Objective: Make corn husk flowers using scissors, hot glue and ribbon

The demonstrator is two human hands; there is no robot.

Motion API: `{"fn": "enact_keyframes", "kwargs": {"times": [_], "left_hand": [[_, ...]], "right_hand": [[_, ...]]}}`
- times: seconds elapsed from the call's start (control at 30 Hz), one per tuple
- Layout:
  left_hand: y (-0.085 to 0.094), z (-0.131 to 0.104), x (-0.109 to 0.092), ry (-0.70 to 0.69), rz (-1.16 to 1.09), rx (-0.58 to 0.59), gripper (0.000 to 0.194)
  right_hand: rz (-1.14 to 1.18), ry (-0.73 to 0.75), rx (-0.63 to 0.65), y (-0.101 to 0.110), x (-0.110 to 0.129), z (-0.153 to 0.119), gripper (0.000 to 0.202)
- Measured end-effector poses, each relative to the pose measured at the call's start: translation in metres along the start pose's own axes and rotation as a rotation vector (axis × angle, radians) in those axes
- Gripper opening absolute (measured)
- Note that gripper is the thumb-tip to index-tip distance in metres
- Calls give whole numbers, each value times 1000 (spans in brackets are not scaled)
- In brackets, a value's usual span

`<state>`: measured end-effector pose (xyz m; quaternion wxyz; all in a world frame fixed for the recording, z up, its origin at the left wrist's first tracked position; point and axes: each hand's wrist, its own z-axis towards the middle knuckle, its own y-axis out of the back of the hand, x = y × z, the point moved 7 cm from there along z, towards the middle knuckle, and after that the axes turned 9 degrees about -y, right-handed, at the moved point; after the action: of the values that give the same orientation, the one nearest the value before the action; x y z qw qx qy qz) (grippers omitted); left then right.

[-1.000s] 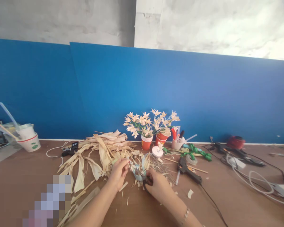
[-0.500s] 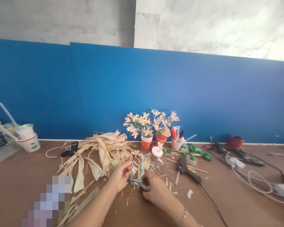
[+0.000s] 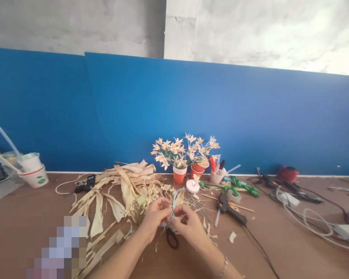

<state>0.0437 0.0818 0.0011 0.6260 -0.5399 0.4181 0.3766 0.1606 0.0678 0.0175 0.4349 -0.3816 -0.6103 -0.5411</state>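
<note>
**Both hands pinched on a pale husk strip at the middle of the table**

You hold a small pale husk strip between your two hands, just above the brown table, in front of the heap of dried husks. Your left hand pinches it from the left with fingertips closed on it; your right hand pinches it from the right, thumb and forefinger meeting your left fingers. How the strip is folded is too small to tell.

Black-handled scissors lie on the table just under your hands, released by both of them. Husk scraps are scattered around them.

Behind, against the blue board, two red paper cups hold cream husk flowers. A white tape roll sits just in front of them. To your right lies a black glue gun, its cord trailing toward you, with green tape and white cables farther right. Far left stands a white cup with sticks.
</note>
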Motion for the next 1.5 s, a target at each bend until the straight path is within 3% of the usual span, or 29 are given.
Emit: {"fn": "enact_keyframes", "kwargs": {"times": [0.3,0.93,1.1,1.3,1.5], "left_hand": [[-3,-1,-2,9,107,30,29],[7,3,3,-24,162,-2,27],[3,0,-3,-39,242,11,23],[2,1,0,-53,170,100,21],[-2,-1,2,-33,105,156,22]], "right_hand": [[-19,6,-41,1,-10,5,14],[-128,44,-137,9,-5,3,9],[-16,81,-42,2,-3,3,12],[298,-112,221,-9,-13,6,21],[387,-187,343,-12,-7,-2,17]]}}
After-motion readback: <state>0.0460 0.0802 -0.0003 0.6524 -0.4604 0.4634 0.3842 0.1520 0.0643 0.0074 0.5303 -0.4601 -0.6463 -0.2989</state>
